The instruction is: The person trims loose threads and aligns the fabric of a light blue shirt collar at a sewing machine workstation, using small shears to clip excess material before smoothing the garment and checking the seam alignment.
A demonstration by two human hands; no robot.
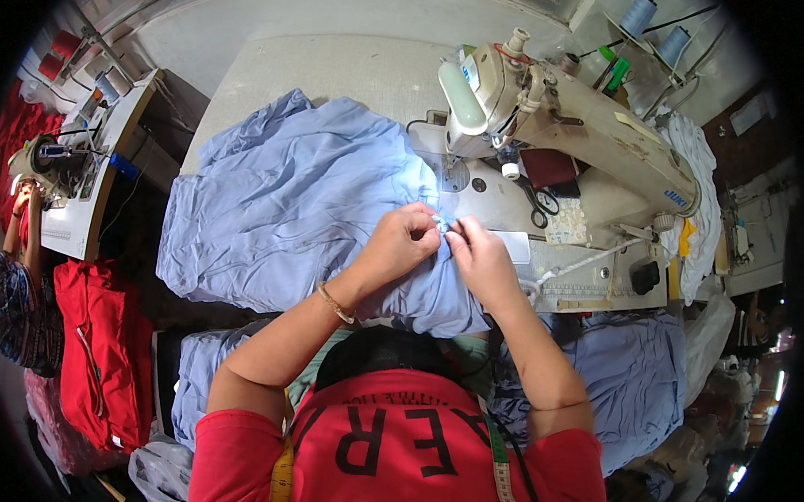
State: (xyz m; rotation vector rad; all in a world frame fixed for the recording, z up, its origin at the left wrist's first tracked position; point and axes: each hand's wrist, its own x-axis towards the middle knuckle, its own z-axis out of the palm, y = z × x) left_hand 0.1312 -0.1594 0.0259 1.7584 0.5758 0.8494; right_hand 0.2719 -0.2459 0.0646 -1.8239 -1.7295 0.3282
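Fingers (422, 219) of left hand (399, 246) and right hand (487, 259) pinched blue cloth (307, 186) — looked mid-job, bunched bit (441, 224) off needle plate (456, 175) at twelve o'clock, finished portion unclear.

Soft, matt, wrinkled blue cloth (288, 203)

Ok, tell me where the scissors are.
The scissors lie right of centre in the head view, against the dark red piece, below the sewing machine arm and beyond the right hand.
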